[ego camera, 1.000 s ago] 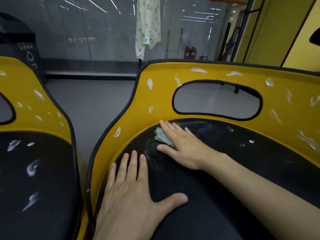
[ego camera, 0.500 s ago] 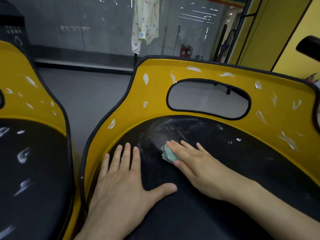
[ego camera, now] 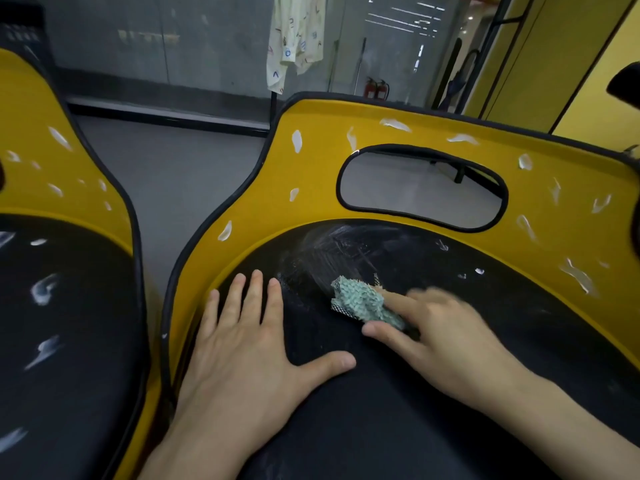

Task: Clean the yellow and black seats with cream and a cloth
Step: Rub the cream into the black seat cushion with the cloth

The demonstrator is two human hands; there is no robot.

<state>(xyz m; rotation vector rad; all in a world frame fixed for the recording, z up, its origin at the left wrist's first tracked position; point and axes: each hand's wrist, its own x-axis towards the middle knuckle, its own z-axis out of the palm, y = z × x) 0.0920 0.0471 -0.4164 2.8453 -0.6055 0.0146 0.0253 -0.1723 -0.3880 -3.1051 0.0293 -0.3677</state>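
Observation:
A yellow seat [ego camera: 311, 174] with a black cushion [ego camera: 381, 410] fills the middle and right. White cream dabs [ego camera: 296, 141] dot its yellow back, and a smeared cream patch [ego camera: 332, 251] streaks the cushion's upper left. My right hand [ego camera: 440, 327] presses a small teal cloth [ego camera: 362, 301] flat on the cushion just below that patch, its fingers straight and motion-blurred. My left hand [ego camera: 249, 344] rests flat on the cushion's left side, fingers spread. A second yellow and black seat [ego camera: 62, 306] on the left carries cream dabs too.
A grey floor gap [ego camera: 166, 181] separates the two seats. Behind them stand a glass wall, a hanging patterned shirt [ego camera: 294, 39] and red fire extinguishers [ego camera: 375, 89]. Yellow wall panels [ego camera: 554, 60] rise at the right.
My right hand has slid the cloth down and to the right across the cushion, leaving a smeared cream patch above it. My left hand stays put on the cushion.

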